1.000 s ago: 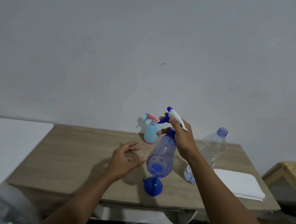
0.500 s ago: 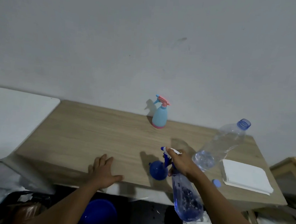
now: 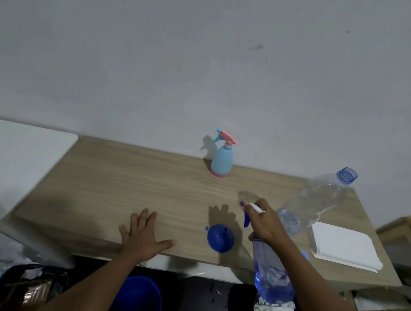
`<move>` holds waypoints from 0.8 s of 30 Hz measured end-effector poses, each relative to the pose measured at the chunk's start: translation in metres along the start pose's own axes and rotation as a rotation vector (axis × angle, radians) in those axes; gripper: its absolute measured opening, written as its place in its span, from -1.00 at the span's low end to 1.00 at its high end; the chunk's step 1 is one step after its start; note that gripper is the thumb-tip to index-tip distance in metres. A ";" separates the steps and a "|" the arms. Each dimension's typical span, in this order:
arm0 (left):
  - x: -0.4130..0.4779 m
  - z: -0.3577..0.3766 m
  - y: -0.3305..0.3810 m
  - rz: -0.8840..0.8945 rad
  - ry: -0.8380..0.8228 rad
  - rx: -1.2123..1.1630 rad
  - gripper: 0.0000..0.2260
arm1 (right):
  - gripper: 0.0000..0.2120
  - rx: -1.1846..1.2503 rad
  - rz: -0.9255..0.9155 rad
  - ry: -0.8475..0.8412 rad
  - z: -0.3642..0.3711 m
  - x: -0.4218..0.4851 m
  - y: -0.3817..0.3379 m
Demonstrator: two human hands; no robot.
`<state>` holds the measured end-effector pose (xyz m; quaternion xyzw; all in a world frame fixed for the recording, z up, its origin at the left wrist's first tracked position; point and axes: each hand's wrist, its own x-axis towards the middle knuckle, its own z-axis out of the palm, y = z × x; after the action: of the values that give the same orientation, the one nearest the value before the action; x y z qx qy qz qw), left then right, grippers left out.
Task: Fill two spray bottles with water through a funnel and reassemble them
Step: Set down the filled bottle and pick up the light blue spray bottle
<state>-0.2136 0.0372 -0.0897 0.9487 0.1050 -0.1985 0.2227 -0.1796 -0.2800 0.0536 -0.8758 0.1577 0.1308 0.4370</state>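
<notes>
my right hand (image 3: 266, 225) gripping the neck of the clear blue spray bottle (image 3: 272, 279), white trigger head (image 3: 256, 208) fitted, body hanging past the table (image 3: 126, 179) edge at 6 o'clock of that hand, my left hand (image 3: 144, 235) flat on the table, fingers spread, funnel (image 3: 220, 238) between them

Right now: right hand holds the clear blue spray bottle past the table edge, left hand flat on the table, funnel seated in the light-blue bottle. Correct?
No: the funnel lies on the table near its front edge, apart from the light-blue bottle, which stands by the wall with its sprayer on. Head view shows it. Right hand and left hand are as stated.
</notes>
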 end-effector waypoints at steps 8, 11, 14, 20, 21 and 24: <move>0.016 -0.004 0.005 -0.001 -0.178 0.049 0.31 | -0.75 0.149 -0.493 0.180 0.015 0.046 -0.085; 0.023 -0.006 0.004 0.004 -0.190 0.061 0.31 | -0.77 0.122 -0.538 0.201 0.037 0.083 -0.114; 0.032 -0.008 0.005 0.010 -0.200 0.084 0.36 | -0.80 0.119 -0.541 0.206 0.060 0.117 -0.136; 0.052 -0.012 0.008 -0.010 -0.169 0.093 0.33 | -0.83 0.055 -0.513 0.156 0.100 0.171 -0.166; 0.054 -0.013 0.009 -0.015 -0.175 0.093 0.34 | -0.82 0.056 -0.506 0.147 0.105 0.177 -0.171; 0.056 -0.014 0.011 -0.032 -0.163 0.106 0.33 | -0.80 0.043 -0.517 0.148 0.116 0.191 -0.186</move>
<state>-0.1554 0.0401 -0.0982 0.9380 0.0912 -0.2837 0.1769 0.0573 -0.1119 0.0510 -0.8846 -0.0370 -0.0527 0.4618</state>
